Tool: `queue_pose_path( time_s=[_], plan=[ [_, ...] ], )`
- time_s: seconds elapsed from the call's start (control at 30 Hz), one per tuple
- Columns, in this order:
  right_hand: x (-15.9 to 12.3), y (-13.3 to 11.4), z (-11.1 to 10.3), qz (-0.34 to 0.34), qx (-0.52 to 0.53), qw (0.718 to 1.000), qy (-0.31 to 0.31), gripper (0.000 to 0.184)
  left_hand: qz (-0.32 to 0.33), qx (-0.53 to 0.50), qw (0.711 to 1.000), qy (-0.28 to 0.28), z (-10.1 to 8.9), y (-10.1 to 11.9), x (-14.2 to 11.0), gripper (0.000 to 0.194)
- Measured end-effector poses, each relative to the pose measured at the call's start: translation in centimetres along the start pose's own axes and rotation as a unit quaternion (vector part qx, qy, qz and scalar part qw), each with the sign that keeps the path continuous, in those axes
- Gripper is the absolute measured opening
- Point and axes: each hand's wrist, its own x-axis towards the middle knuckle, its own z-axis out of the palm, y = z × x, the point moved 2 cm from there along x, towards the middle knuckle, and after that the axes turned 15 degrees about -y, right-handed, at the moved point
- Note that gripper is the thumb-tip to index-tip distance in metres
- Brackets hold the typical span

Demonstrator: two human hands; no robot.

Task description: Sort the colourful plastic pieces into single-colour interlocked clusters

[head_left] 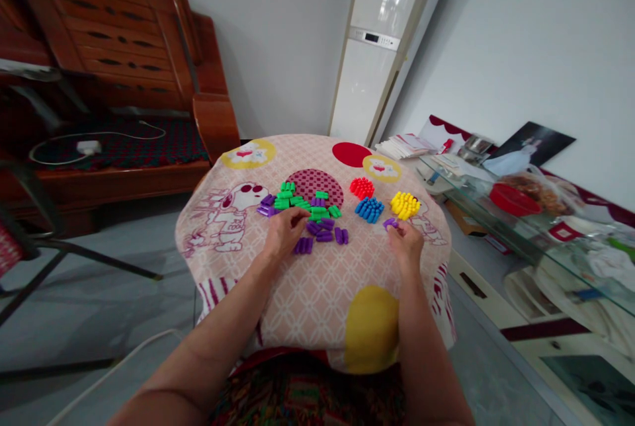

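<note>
My right hand [407, 245] is closed at the table's right side, its fingertips on a small purple plastic piece [390, 221]. Just beyond it stand a group of yellow pieces [405, 205] and a group of blue pieces [369, 210], with red pieces [362, 187] behind the blue. My left hand [286, 234] reaches to the edge of a mixed pile, its thumb and fingers pinched together. Whatever they hold, if anything, is hidden. Green pieces [299, 202] lie ahead of it, and loose purple pieces [324, 236] are spread to its right.
A patterned cloth [307, 287] covers the round table. At right, a glass-topped cabinet [496, 231] carries papers [404, 145], a red bowl [514, 199] and bags. A wooden bench [215, 118] stands at left. Behind the table is a tall white appliance [364, 82].
</note>
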Motion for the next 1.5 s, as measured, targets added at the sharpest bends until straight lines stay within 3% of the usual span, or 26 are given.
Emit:
queue_pose_path(
  time_s=[0.13,0.27,0.43,0.5,0.7,0.87,1.03,1.17,1.23,1.4,1.5],
  plan=[
    [2.0,2.6,-2.1,0.03,-0.097,0.993,0.059,0.035,0.016,0.043,0.999,-0.023,0.4,0.5,0.0,0.019],
    [2.7,3.8,-2.0,0.062,-0.128,0.985,0.094,0.036,-0.002,0.042,0.999,-0.004,0.4,0.0,0.1,0.02],
    [2.8,4.4,-1.6,0.053,-0.11,0.987,0.108,0.038,-0.006,0.037,0.999,-0.017,0.3,0.1,0.3,0.019],
    [2.8,4.6,-1.6,0.052,-0.103,0.988,0.106,0.039,0.027,0.048,0.997,-0.049,0.9,1.1,0.5,0.021],
    [2.7,4.6,-1.9,0.053,-0.106,0.988,0.1,0.039,0.136,0.107,0.959,-0.225,3.9,3.4,1.4,0.032],
    [2.9,4.3,-1.9,0.083,-0.132,0.983,0.094,0.038,0.13,0.138,0.955,-0.229,4.5,3.5,2.0,0.014],
    [2.7,4.1,-1.9,0.058,-0.084,0.986,0.131,0.044,0.083,0.068,0.972,-0.209,4.9,5.7,2.8,0.015],
    [1.0,2.4,-1.9,-0.018,-0.034,0.984,0.174,0.047,0.076,-0.038,0.968,-0.237,7.3,7.0,3.6,0.017],
    [-0.2,1.1,-1.5,-0.064,-0.005,0.99,0.129,0.046,0.077,-0.088,0.962,-0.247,8.7,7.0,3.8,0.019],
    [-3.1,-1.8,1.4,-0.116,0.077,0.986,-0.089,0.038,0.075,-0.139,0.958,-0.238,10.6,6.0,3.4,0.015],
    [-3.7,-2.5,2.4,-0.128,0.089,0.98,-0.12,0.038,0.077,-0.154,0.958,-0.23,10.6,5.6,2.9,0.013]
  ],
)
